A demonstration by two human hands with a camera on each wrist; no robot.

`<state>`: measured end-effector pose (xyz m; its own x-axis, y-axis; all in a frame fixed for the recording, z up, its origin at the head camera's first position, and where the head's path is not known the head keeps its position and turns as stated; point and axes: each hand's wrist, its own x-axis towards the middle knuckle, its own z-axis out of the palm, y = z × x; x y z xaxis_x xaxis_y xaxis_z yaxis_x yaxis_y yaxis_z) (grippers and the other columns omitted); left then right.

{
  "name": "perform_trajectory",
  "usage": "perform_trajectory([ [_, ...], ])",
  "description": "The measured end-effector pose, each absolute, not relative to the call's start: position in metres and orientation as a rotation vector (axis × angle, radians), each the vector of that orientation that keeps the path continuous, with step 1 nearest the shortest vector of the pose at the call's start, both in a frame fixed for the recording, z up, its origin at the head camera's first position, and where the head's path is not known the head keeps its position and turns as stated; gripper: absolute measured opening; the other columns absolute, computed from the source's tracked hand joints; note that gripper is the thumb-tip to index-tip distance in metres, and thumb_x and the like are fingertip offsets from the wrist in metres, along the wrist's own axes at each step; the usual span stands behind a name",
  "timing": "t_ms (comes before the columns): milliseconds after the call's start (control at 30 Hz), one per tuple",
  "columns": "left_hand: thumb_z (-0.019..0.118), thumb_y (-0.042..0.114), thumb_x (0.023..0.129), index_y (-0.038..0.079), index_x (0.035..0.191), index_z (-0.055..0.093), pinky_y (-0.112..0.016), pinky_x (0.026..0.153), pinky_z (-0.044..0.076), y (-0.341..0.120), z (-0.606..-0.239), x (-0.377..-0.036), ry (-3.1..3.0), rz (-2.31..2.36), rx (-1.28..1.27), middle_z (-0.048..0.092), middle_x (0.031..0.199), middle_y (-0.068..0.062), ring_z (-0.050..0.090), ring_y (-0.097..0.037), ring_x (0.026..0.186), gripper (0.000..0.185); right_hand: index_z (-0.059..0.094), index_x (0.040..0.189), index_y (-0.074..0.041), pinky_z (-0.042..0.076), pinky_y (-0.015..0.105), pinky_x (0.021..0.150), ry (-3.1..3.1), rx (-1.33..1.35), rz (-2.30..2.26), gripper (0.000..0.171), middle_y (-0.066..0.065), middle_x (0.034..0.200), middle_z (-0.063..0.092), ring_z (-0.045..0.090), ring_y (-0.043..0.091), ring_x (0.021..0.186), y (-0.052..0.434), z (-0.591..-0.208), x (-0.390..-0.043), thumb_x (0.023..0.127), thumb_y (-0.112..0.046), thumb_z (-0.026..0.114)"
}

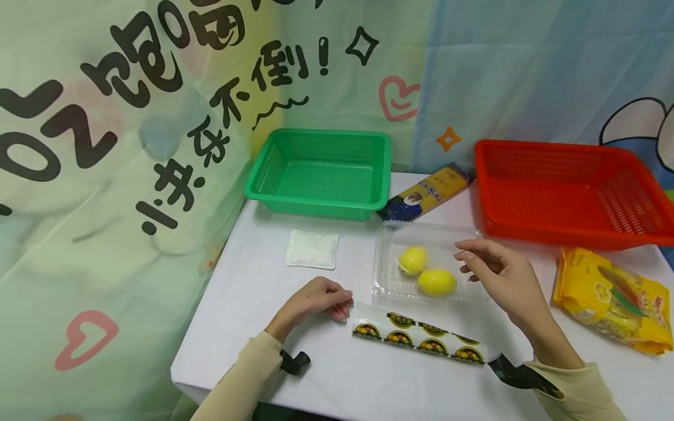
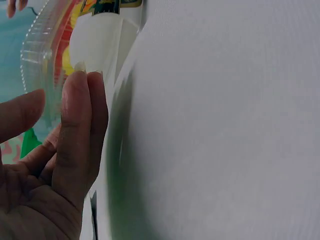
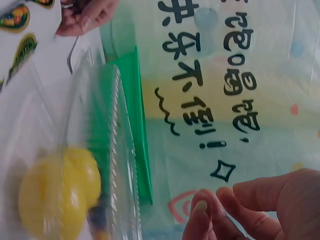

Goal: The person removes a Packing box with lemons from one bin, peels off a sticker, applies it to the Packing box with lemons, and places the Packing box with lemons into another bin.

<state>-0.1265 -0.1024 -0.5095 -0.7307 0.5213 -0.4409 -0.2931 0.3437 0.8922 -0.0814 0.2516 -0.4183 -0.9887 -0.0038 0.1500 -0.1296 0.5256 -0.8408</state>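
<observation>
Nothing seems gripped by the left hand or the right hand, fingers loosely bent; two lemons are seen in the clear container, sticker strip laid on its near side; probably best if the strip is held flat and a sticker peeled slowly from one edge, tbh; container should be steadied too.

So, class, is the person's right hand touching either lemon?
Apart: the right wrist view shows backdrop between the right hand and the lemons.

2 lemons (plain yellow), green basket
</observation>
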Motion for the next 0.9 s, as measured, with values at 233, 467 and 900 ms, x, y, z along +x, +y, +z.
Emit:
perform_trajectory([
  [233,0.065,0.02,0.099,-0.007,0.094,0.071,-0.025,0.061,0.059,-0.093,-0.514,-0.121,1.858,1.494,0.199,0.069,0.074,-0.006,0.068,-0.009,0.06,0.028,0.069,0.125,-0.011,0.058,0.024,0.071,-2.708,0.207,1.547,0.025,0.011,0.11,0.073,0.071,0.017,0.084,0.234,-0.423,-0.075,0.103,-0.021,0.06],
  [467,0.068,0.025,0.097,-0.001,0.087,0.071,-0.024,0.061,0.058,-0.092,-0.517,-0.114,1.907,1.454,0.222,0.068,0.072,-0.003,0.067,-0.009,0.059,0.028,0.071,0.121,-0.015,0.057,0.025,0.069,-2.796,0.322,1.53,0.023,0.005,0.099,0.073,0.068,0.015,0.08,0.217,-0.429,-0.066,0.101,-0.023,0.065],
  [900,0.073,0.023,0.093,0.003,0.08,0.069,-0.021,0.057,0.053,-0.084,-0.516,-0.108,1.957,1.397,0.253,0.066,0.064,0.0,0.064,-0.008,0.055,0.024,0.07,0.12,-0.014,0.059,0.025,0.075,-2.863,0.6,1.647,0.021,0.002,0.108,0.074,0.072,0.019,0.089,0.201,-0.448,-0.057,0.1,-0.02,0.065],
])
